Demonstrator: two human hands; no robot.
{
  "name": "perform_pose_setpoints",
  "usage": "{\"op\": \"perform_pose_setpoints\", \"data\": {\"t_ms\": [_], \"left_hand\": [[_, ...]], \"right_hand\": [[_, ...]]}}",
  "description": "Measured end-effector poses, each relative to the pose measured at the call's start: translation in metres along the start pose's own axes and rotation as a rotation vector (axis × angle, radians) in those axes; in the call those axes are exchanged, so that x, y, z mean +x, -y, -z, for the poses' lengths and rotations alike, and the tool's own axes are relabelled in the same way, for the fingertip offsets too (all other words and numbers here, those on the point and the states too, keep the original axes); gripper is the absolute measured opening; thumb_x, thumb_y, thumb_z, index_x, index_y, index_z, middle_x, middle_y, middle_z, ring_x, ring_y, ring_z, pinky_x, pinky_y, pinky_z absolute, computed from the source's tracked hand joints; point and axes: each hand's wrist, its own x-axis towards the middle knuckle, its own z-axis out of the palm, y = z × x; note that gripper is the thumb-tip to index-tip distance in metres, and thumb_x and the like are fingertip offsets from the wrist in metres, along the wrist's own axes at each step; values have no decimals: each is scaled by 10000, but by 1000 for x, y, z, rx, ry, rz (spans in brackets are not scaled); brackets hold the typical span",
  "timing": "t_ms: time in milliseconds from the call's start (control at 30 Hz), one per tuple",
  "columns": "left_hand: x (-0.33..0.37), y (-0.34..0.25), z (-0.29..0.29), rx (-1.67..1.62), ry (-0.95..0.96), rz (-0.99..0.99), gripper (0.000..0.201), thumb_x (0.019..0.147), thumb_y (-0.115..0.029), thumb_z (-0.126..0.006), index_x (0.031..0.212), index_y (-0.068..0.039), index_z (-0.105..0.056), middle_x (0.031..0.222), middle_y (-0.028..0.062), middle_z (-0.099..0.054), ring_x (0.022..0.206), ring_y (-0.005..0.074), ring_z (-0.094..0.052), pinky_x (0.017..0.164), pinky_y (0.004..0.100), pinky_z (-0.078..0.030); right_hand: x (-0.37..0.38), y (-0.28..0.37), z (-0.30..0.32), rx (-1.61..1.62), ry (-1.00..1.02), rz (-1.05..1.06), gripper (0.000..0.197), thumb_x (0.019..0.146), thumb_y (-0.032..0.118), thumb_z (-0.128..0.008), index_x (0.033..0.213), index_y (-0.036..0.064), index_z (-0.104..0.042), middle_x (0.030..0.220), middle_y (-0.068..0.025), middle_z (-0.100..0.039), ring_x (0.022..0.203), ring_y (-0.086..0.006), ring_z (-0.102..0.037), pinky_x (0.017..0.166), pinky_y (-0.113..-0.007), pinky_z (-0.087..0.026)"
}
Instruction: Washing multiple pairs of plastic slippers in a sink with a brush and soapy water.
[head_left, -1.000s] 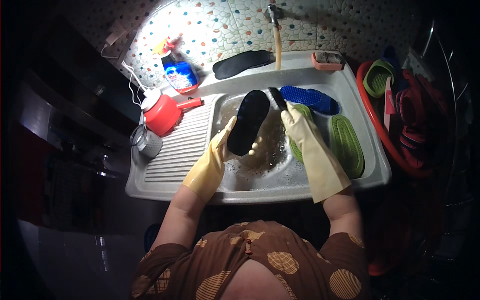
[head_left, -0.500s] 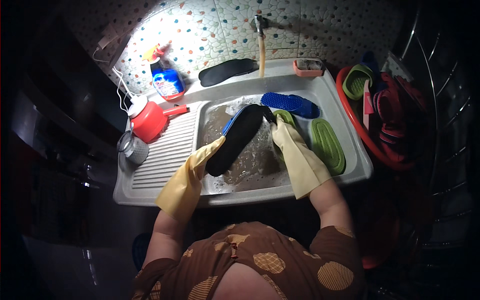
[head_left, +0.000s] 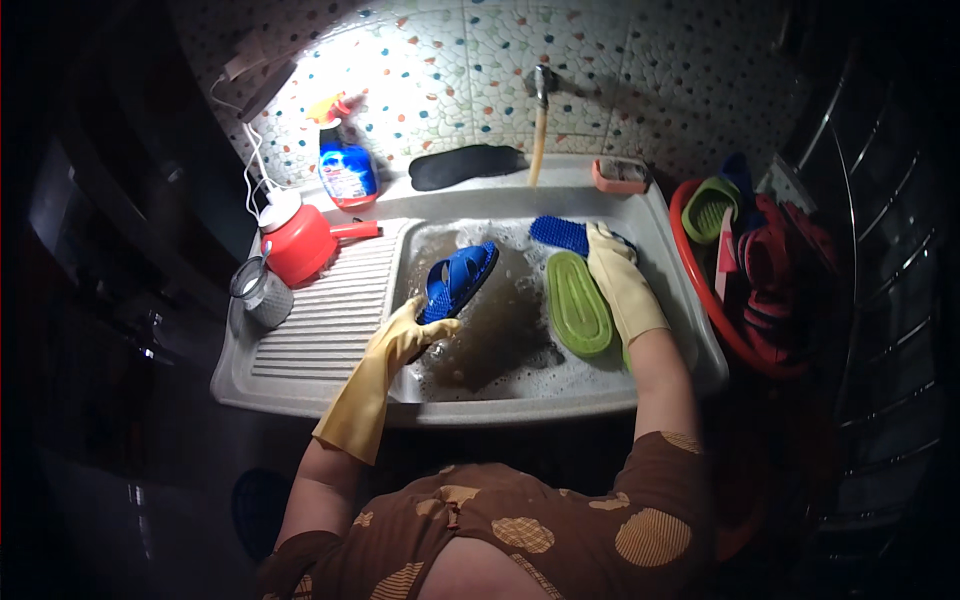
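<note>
In the sink's left part, a blue slipper (head_left: 458, 280) with a dark sole is tilted above murky, soapy water. My left hand (head_left: 412, 328), in a yellow rubber glove, grips it by the heel end. The gloved right hand (head_left: 610, 250) has its fingers closed round the strap area of a second blue slipper (head_left: 558, 233) at the back right of the sink; the hand covers part of that slipper. Below it a green slipper (head_left: 579, 305) lies sole up, beside my right glove. Another green piece shows only at its edge under the right forearm.
A ridged drainboard (head_left: 320, 320) holds a red jug (head_left: 298, 243) and a glass jar (head_left: 262, 293). Along the back ledge are a spray bottle (head_left: 348, 175), a black sole (head_left: 465, 167) and a pink soap dish (head_left: 620, 176), below a tap (head_left: 541, 85). A red basin (head_left: 690, 265) of footwear stands right.
The slipper in my left hand has turned from sole up to strap up. My right hand has left it and moved right to the other blue slipper. The green slipper sits further left.
</note>
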Motion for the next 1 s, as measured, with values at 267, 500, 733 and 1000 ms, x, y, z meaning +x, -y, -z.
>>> {"op": "perform_pose_setpoints", "data": {"t_ms": [267,500,733,1000], "left_hand": [[15,23,0,-395,7,8,484,903,-455,-639,1088,-8,-652,854,63,-664,741,132,-606,663,268,-475],[3,8,-9,-498,-48,-12,208,912,-229,-666,855,-28,-662,718,38,-642,592,126,-595,558,284,-494],[-15,-19,-1,42,-442,96,304,841,-274,-700,1013,-68,-557,814,53,-621,765,177,-615,704,331,-469],[-8,-27,-19,19,-499,28,224,818,-126,-674,965,-54,-522,842,169,-631,789,286,-631,706,389,-482]], "right_hand": [[46,3,-70,-235,369,-45,387,927,214,-500,1297,143,-590,1283,-74,-620,1170,-249,-607,941,-429,-493],[65,-14,-136,94,180,-321,282,889,208,-570,1122,113,-698,1222,-137,-646,1115,-305,-634,923,-430,-517],[45,9,-53,486,108,-314,129,788,48,-674,917,58,-676,873,-155,-682,740,-229,-631,658,-365,-496],[26,-10,-46,1090,-196,372,95,890,-64,-580,919,21,-611,787,39,-587,742,-62,-523,663,-214,-436]]}}
